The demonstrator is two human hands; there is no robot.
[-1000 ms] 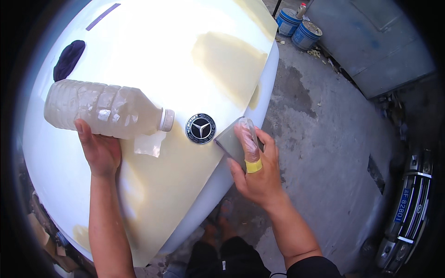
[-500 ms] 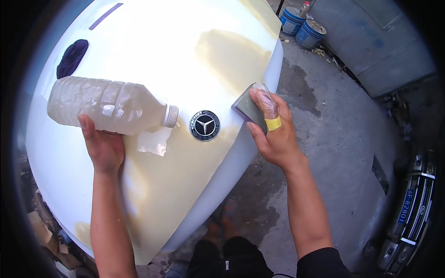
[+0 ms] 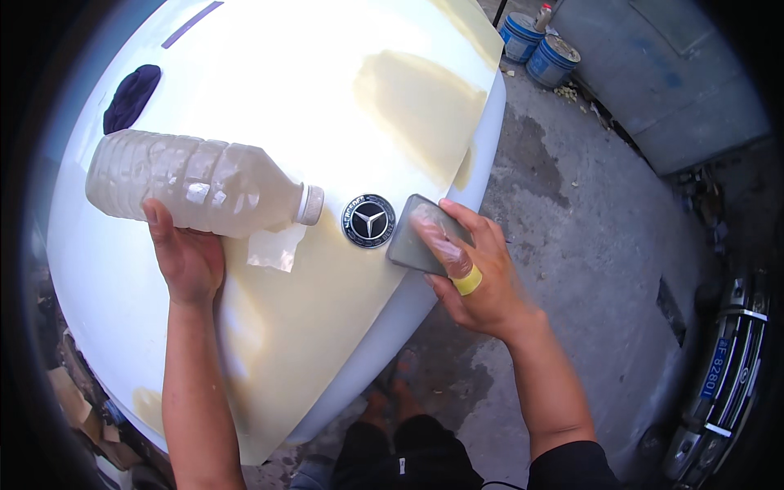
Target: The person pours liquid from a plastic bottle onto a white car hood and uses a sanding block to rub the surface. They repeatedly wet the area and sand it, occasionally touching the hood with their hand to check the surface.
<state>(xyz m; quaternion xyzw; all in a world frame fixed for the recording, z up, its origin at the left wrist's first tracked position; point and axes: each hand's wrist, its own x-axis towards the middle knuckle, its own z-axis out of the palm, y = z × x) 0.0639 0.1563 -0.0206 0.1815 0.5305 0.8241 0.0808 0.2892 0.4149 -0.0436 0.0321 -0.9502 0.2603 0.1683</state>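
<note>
Gripping a gray block [image 3: 407,245] across the right edge of a white car hood [image 3: 269,57], the right hand [image 3: 487,286] pinches it between the thumb on the near side and fingers on the far side. One finger, wrapped in clear film [image 3: 435,235] and banded with yellow tape [image 3: 467,282], lies over the block's top. The block is just beside a round black-and-silver badge [image 3: 367,220] set near that edge; how firmly it bears on the hood cannot be told.

The left hand [image 3: 194,265] curls under a large clear bottle [image 3: 188,184] of cloudy liquid, thumb against its side, the other fingers mostly hidden. The bottle is on its side above the hood's left half, its white cap [image 3: 311,205] toward the badge; whether the hood bears any of its weight is unclear. A torn white scrap [image 3: 273,251] shows below the cap.

Beyond the bottle, a dark cloth [image 3: 132,100] lies near the hood's left edge, with a thin purple strip [image 3: 192,24] toward the far left corner. A beige patch [image 3: 420,110] marks the surface near the far right corner; another [image 3: 314,335] spreads toward the near corner.

Off the hood, two blue buckets [image 3: 553,61] stand on the gray floor [image 3: 588,229] beside a metal door [image 3: 670,82].
</note>
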